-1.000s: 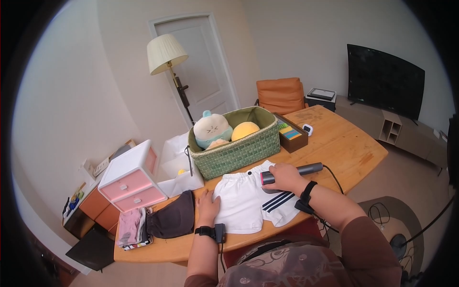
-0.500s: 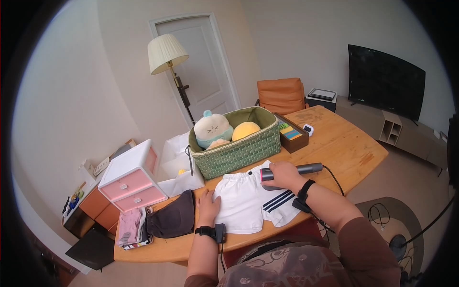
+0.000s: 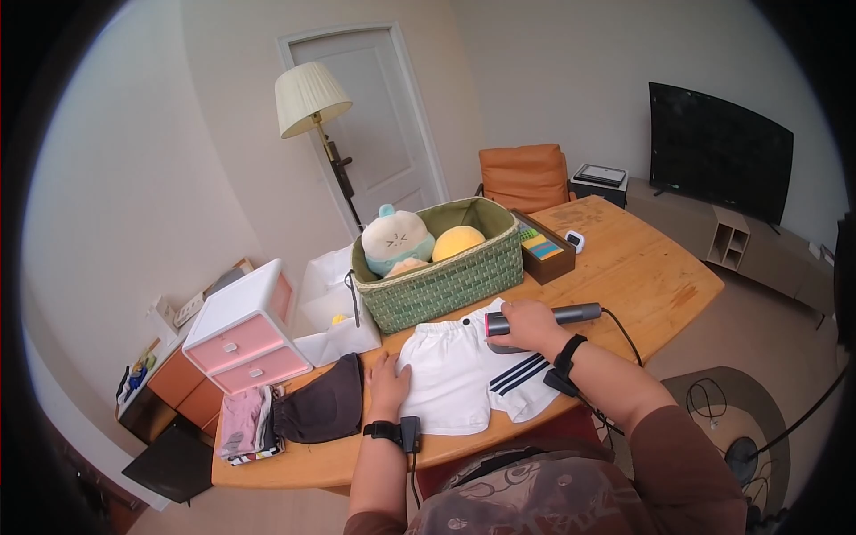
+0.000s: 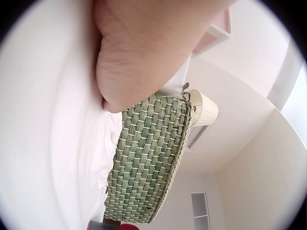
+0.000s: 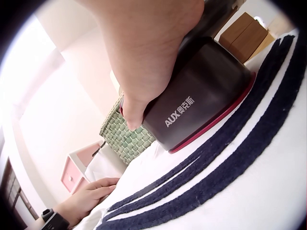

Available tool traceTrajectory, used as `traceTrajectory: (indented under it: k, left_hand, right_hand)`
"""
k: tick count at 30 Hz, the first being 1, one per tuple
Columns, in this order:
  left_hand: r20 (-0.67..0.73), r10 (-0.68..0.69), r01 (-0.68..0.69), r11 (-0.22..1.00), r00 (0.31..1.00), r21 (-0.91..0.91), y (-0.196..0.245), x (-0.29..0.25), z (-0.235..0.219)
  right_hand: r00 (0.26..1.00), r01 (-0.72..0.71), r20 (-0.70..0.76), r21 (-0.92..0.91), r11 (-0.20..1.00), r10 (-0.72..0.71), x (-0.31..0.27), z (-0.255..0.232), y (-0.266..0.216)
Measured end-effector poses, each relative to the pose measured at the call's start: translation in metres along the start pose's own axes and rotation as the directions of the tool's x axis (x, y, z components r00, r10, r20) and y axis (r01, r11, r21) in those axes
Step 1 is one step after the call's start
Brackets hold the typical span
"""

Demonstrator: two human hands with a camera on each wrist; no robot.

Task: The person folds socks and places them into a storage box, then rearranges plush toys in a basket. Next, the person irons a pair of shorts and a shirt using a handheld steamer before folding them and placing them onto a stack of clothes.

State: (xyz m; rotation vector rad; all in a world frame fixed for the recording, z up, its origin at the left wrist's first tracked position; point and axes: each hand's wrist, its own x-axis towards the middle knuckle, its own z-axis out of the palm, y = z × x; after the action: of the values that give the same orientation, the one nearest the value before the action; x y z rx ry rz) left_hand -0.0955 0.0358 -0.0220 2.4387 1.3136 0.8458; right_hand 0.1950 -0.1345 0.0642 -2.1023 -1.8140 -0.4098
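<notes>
White shorts (image 3: 446,379) with dark stripes lie flat on the wooden table. My right hand (image 3: 531,328) grips a dark handheld iron marked AUX (image 5: 201,91), whose red-edged base rests on the striped leg of the shorts. On the shorts' left edge my left hand (image 3: 389,385) lies flat with its fingers extended; in the left wrist view the same hand (image 4: 139,52) is against the white cloth. Left of it is a dark folded garment (image 3: 321,403).
A green woven basket (image 3: 446,294) with plush toys stands behind the shorts. Around it are a white bin (image 3: 357,339), a pink-and-white drawer unit (image 3: 234,332), folded clothes (image 3: 245,423) and a brown box (image 3: 555,266). The iron's cord (image 3: 628,332) hangs over the table's right side.
Over the last second my right hand and the iron have shifted very slightly on the striped leg. My left hand has stayed in place.
</notes>
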Motion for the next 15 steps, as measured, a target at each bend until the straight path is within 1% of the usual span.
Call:
traceTrajectory:
  k: [15]
  left_hand:
    - [-0.006,0.006,-0.006,1.0,1.0,-0.006,0.001,-0.0019,-0.0011]
  right_hand:
    - [1.0,-0.013,-0.006,-0.003,1.0,0.013,0.0018,0.0032,-0.0011]
